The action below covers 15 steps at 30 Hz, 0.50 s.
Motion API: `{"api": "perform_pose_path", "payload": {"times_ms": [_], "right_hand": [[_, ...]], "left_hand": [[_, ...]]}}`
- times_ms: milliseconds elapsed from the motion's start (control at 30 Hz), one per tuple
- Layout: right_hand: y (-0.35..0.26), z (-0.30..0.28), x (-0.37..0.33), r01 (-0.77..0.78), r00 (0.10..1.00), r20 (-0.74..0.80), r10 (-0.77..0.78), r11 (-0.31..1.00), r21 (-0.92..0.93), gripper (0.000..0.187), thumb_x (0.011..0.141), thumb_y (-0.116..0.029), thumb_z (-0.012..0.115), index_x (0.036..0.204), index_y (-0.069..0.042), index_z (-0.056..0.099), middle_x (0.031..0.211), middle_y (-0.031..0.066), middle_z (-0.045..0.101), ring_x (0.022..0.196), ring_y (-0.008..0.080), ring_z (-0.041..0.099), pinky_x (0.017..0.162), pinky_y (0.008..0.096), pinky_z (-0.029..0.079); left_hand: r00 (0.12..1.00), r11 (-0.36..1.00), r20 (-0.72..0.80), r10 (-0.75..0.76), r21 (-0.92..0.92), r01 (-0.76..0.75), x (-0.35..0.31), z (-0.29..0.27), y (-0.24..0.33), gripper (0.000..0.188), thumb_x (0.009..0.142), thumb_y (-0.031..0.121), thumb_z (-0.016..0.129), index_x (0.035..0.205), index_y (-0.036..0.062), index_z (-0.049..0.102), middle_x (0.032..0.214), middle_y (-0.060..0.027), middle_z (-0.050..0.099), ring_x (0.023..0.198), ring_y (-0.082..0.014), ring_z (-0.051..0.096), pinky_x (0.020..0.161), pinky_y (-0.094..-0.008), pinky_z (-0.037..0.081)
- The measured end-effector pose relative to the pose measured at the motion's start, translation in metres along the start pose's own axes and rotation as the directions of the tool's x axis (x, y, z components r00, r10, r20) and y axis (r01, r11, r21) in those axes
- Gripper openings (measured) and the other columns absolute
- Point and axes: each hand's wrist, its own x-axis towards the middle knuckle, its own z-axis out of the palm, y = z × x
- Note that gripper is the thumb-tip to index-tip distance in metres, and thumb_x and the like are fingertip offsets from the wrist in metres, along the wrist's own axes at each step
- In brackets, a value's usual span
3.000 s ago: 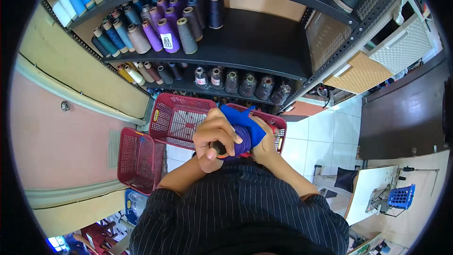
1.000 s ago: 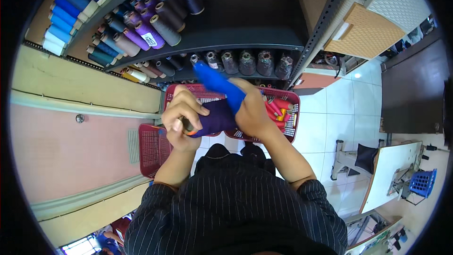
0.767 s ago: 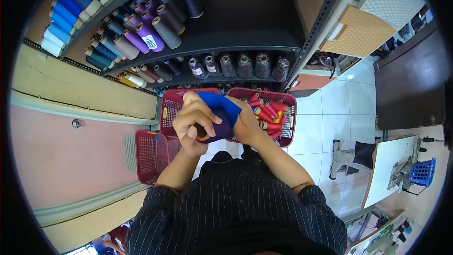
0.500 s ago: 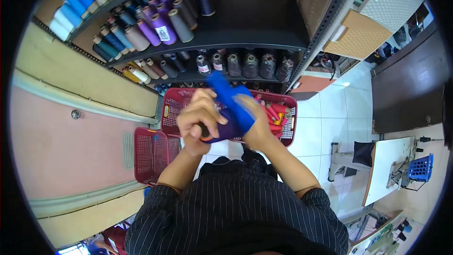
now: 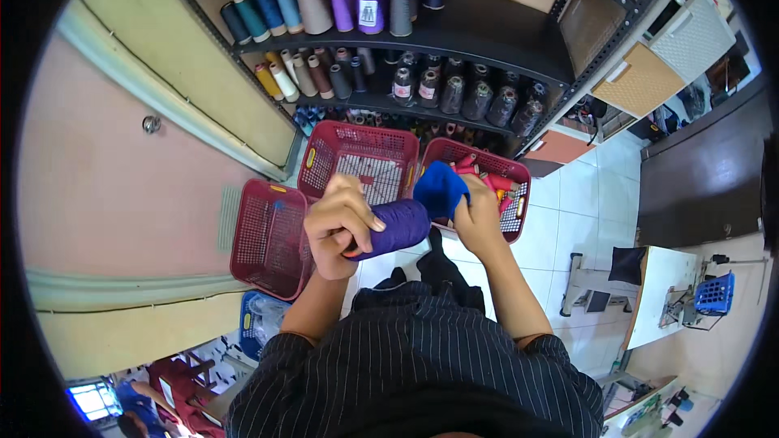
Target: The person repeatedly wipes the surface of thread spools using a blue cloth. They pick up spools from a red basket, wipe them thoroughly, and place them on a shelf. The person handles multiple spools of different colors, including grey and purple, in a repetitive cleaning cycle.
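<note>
My left hand (image 5: 334,223) is closed around one end of a dark purple thread cone (image 5: 399,227), which lies sideways in front of me. An orange edge shows at the gripped end. My right hand (image 5: 479,215) pinches a bright blue cloth (image 5: 442,188), folded or bunched, just beyond the cone's other end. Whether cloth and cone touch is hard to tell. Below my hands stand a red basket (image 5: 312,164) that looks nearly bare inside and another red basket (image 5: 519,231) with several pink and red spools (image 5: 499,182).
A black metal shelf (image 5: 487,40) across the front carries purple, blue, grey and dark thread cones. A third red basket (image 5: 272,251) and a blue basket (image 5: 253,328) stand at the left. To the right is a white sewing table (image 5: 665,296). Another person (image 5: 142,405) appears at lower left.
The blue cloth has moved off the purple cone toward the right, uncovering its side. My view has shifted, showing more of the red baskets and the blue basket.
</note>
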Motion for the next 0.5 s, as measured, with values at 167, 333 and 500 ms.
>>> {"api": "perform_pose_path", "payload": {"times_ms": [167, 333, 500], "right_hand": [[-0.065, 0.033, -0.013, 0.31, 0.92, 0.203, -0.337, 0.938, 0.153, 0.041, 0.073, -0.005, 0.052, 0.111, 0.005, 0.058, 0.107, 0.024, 0.061, 0.097, 0.0418, 0.059, 0.088, 0.0444, 0.046], [-0.038, 0.065, -0.019, -0.026, 0.966, 0.25, -0.069, 0.933, 0.358, 0.033, 0.088, -0.017, 0.047, 0.108, 0.005, 0.061, 0.095, 0.0253, 0.064, 0.088, 0.0393, 0.063, 0.081, 0.0414, 0.048], [-0.012, 0.043, -0.028, -0.315, 0.944, 0.147, 0.296, 0.939, 0.135, 0.029, 0.09, -0.014, 0.043, 0.099, 0.005, 0.063, 0.073, 0.021, 0.064, 0.065, 0.0286, 0.062, 0.063, 0.0365, 0.047]], "left_hand": [[0.997, 0.999, 0.065, 0.047, -0.02, -0.046, -0.014, -0.004, 0.023, 0.028, 0.078, 0.031, 0.055, 0.057, 0.0124, 0.059, 0.069, -0.0036, 0.064, 0.068, -0.0177, 0.048, 0.073, -0.0347, 0.033], [0.997, 0.996, 0.032, 0.073, 0.04, -0.074, -0.025, -0.012, 0.028, 0.046, 0.089, 0.043, 0.048, 0.058, 0.0123, 0.059, 0.068, -0.0035, 0.064, 0.068, -0.0171, 0.049, 0.072, -0.0338, 0.033], [0.998, 0.998, -0.031, 0.05, 0.039, -0.049, -0.029, -0.025, 0.038, 0.055, 0.091, 0.052, 0.044, 0.056, 0.0119, 0.058, 0.067, -0.0047, 0.064, 0.069, -0.0172, 0.049, 0.071, -0.0333, 0.033]]}}
